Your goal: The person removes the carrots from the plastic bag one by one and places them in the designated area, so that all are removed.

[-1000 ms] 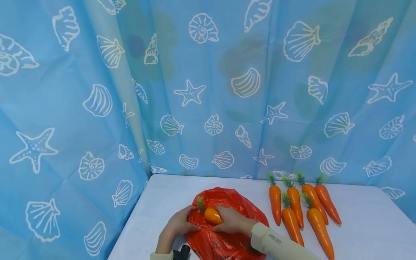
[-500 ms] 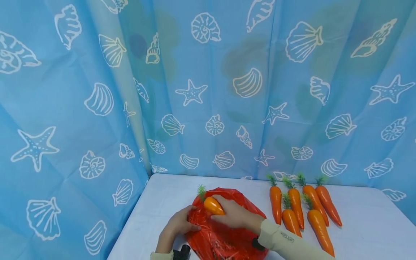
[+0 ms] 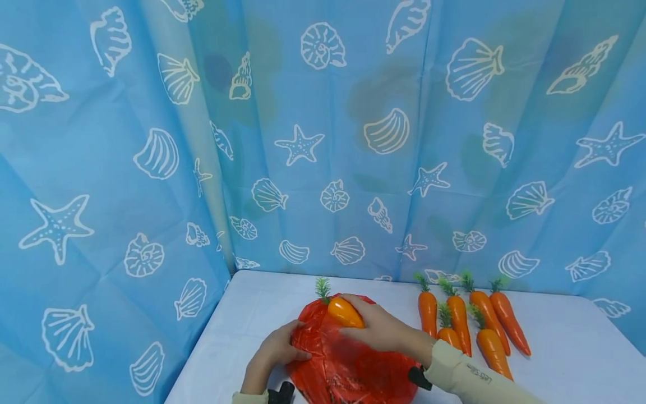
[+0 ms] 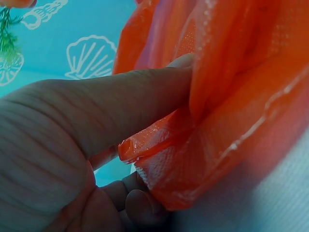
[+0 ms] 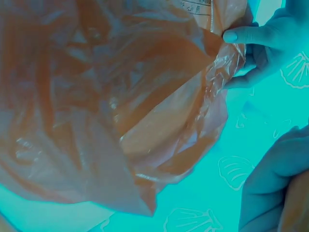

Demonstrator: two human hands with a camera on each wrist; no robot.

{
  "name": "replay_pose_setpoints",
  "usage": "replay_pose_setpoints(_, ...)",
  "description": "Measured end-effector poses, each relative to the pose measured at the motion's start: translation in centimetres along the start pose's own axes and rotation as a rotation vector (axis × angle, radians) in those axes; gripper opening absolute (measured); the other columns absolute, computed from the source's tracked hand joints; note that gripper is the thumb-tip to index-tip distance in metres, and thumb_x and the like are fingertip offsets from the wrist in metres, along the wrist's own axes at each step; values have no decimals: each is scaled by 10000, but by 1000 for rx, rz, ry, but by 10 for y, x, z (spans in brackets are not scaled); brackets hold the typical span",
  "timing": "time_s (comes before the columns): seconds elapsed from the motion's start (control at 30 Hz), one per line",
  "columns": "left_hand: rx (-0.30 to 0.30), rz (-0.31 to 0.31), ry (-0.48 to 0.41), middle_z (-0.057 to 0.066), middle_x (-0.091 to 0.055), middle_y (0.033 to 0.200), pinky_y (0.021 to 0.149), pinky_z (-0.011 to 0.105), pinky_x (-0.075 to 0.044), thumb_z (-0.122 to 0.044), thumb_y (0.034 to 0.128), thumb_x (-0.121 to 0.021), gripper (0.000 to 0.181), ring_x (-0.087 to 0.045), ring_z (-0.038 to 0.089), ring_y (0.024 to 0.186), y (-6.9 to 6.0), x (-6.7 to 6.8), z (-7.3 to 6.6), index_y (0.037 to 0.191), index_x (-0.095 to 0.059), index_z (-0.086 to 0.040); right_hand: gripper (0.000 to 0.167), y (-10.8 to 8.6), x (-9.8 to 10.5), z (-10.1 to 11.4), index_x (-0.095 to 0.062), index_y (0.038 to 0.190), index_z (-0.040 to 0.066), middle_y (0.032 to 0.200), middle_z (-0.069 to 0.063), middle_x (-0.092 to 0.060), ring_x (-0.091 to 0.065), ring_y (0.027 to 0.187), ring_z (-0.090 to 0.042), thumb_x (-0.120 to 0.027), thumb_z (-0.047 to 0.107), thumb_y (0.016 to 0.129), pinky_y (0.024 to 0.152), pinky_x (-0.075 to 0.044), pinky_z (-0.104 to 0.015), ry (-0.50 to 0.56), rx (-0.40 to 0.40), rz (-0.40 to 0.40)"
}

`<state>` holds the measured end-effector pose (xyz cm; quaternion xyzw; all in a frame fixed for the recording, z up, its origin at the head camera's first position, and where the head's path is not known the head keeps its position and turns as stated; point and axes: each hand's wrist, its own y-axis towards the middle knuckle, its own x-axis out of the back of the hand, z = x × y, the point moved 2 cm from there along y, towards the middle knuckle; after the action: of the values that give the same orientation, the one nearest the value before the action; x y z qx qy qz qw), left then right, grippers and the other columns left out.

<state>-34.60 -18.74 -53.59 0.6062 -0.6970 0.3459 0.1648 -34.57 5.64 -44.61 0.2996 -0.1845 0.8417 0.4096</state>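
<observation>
My right hand (image 3: 381,326) grips an orange toy carrot (image 3: 345,312) by its body, its green leafy top pointing away from me. Hand and carrot are over the far part of a red plastic bag (image 3: 338,359) on the table. At the bag's left edge, my left hand (image 3: 277,346) pinches the plastic. In the left wrist view, the left thumb lies inside a fold of the bag (image 4: 231,96), with fingers below. The right wrist view shows the loose, crumpled bag (image 5: 72,96) and part of the right hand (image 5: 270,188) round the carrot. The carrot's tip is hidden by the hand.
Several more toy carrots (image 3: 456,314) with green tops lie in two rows on the table's right side, near the right forearm. A white cloth (image 3: 565,348) covers the table. A blue curtain (image 3: 323,140) with white shells hangs behind and to the left.
My right hand has raised the carrot from the middle of the bag and carried it away from me and slightly right. My left hand keeps its place on the bag's edge.
</observation>
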Motion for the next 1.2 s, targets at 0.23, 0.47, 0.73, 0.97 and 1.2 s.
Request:
replay_pose_setpoints(0.23,13,3,-30,148,-612,1306,872,523,-568,-131,648,-907,792,-588,317,1072,-1,-1,2,1362,-566,-109,675,-12,8,-5,-365,1488,231,1162,39,-621,-597,996,-140,-673,430,921,881,-578,-356,13,-9,-7)
replay_pose_setpoints(0.47,5,-7,-34,130,-622,1290,849,511,-579,-125,629,-914,809,-601,291,1040,-1,1,1,1360,-569,-117,668,-25,17,-17,-369,1495,200,1146,29,-630,-600,948,-145,-654,429,935,843,-585,-316,-8,1,-39)
replay_pose_setpoints(0.73,8,-11,-39,125,-620,1291,835,495,-586,-126,631,-911,817,-601,276,1018,0,1,0,1370,-563,-124,666,-36,30,-32,-370,1494,166,1201,-31,-626,-604,951,-180,-658,397,940,803,-585,-278,-9,16,-78)
replay_pose_setpoints(0.97,-4,-7,-23,132,-618,1301,865,516,-571,-133,641,-908,803,-600,302,1057,-1,2,1,1368,-565,-124,675,-45,42,-39,-322,1516,189,1169,-83,-600,-601,823,-226,-636,396,955,618,-589,-347,66,-51,-89)
replay_pose_setpoints(1.2,-11,-4,-27,129,-612,1316,856,509,-577,-143,642,-910,808,-599,315,1084,1,2,1,1372,-564,-137,789,-59,53,-47,-243,1551,167,1051,-97,-583,-472,473,-187,-636,464,934,467,-520,-326,45,-181,-140)
